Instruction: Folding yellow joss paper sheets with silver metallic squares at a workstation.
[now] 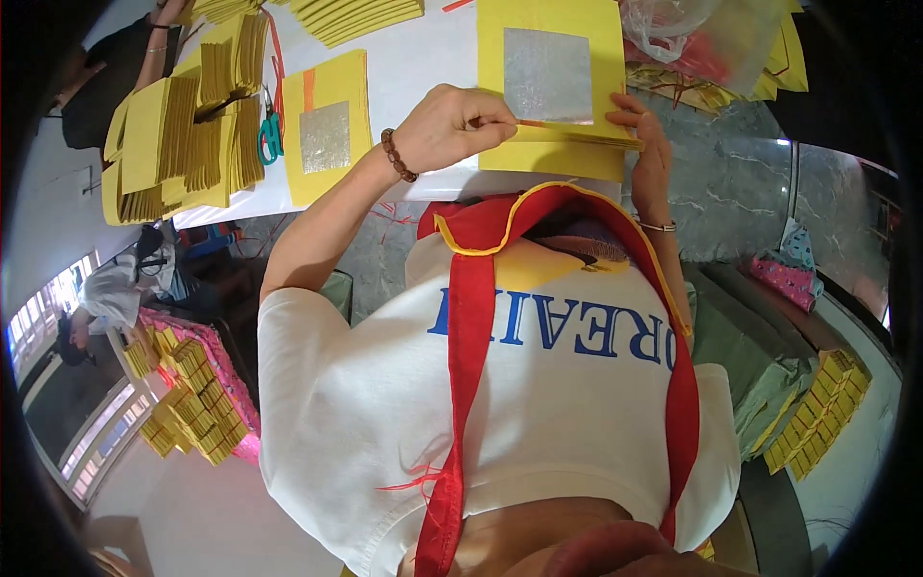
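A yellow paper sheet with a silver foil square lies at the table's near edge. Its near part is folded in layers. My left hand pinches at the left end of this fold, thumb against forefinger. A short orange-red line shows beside the fingertips; whether it is a thread or part of the paper I cannot tell. My right hand grips the right end of the folded layers, some fingers lying over the edge. To the left rests another yellow paper stack with a silver square and an orange strip.
Teal-handled scissors and red strings lie beside folded yellow paper bundles on the white-covered table. Plastic bags sit far right. A co-worker's arm shows far left; another person is behind, near stacked bundles.
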Motion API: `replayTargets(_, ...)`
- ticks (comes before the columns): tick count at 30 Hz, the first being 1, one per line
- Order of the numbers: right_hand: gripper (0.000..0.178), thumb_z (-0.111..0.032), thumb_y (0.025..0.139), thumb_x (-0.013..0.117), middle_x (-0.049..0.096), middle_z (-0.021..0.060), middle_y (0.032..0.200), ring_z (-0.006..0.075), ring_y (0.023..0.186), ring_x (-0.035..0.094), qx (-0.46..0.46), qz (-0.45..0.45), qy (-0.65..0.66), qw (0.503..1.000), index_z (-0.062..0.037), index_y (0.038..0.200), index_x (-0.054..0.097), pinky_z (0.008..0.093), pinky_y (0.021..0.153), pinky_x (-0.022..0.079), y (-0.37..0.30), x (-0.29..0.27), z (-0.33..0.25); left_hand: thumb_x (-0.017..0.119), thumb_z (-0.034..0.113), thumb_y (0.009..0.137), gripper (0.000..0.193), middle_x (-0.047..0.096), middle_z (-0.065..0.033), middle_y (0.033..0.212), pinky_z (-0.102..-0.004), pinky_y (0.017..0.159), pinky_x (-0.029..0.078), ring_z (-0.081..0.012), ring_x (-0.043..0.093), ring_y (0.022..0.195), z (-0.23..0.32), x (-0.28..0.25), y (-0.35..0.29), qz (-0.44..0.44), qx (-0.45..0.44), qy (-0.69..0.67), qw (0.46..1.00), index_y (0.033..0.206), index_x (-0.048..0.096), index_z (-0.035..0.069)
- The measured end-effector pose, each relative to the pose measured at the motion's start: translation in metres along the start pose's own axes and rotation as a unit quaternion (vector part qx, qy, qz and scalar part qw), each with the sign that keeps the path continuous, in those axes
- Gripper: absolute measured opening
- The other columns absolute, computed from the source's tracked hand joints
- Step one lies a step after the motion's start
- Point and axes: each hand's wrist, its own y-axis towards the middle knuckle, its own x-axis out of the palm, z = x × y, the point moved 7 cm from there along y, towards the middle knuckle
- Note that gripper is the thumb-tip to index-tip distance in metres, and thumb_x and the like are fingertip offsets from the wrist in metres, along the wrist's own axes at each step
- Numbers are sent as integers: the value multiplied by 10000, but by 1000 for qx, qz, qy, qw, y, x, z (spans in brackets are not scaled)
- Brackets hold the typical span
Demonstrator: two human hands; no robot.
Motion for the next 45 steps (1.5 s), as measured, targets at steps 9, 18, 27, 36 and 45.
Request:
replayTargets(9, 429, -283, 965, 310, 525, 122, 1211, 229, 1146, 457, -5, -7, 30, 1000, 22, 960, 613, 329, 977, 331, -1, 2, -5, 586, 110, 818, 152, 603, 7, 715, -216, 609, 414, -50, 508, 667, -16, 4, 8, -66, -39, -122, 990, 866, 647, -20)
replayTargets(18, 277, -56, 762, 673, 550, 79, 1161, 175, 1077, 508, -58, -17, -49, 997, -24, 1021, 581, 305, 914, 395, 5, 0, 4, 623, 204, 815, 221, 621, -38, 774, -238, 641, 420, -99, 528, 707, -3, -4, 7, -10, 36, -126, 991, 927, 642, 15)
replayTargets(27, 350, -96, 697, 700, 550, 80, 1168, 261, 1125, 486, -174, -26, -204, 963, -118, 1035, 609, 371, 937, 374, 9, -1, -23, 587, 105, 702, 395, 573, -83, 1091, -366, 835, 411, -273, 515, 969, 10, -8, 4, 166, 236, 340, 895, 1097, 600, 122)
replayTargets(36, 282, -223, 700, 679, 620, 26, 1060, 239, 1093, 523, -199, -205, -294, 912, -158, 972, 642, 363, 950, 300, -8, 14, -50, 569, 101, 756, 264, 608, -107, 929, -346, 715, 458, -258, 574, 815, 32, 1, -22, 114, 240, 236, 935, 1014, 617, 70)
replayTargets(45, 377, -212, 785, 664, 650, 118, 982, 187, 859, 631, 84, -11, -45, 995, -35, 1107, 580, 291, 708, 486, 24, 13, -28, 610, 174, 839, 198, 495, -61, 517, -295, 459, 369, -149, 429, 436, -47, -3, 5, 192, -65, -126, 971, 946, 612, 8)
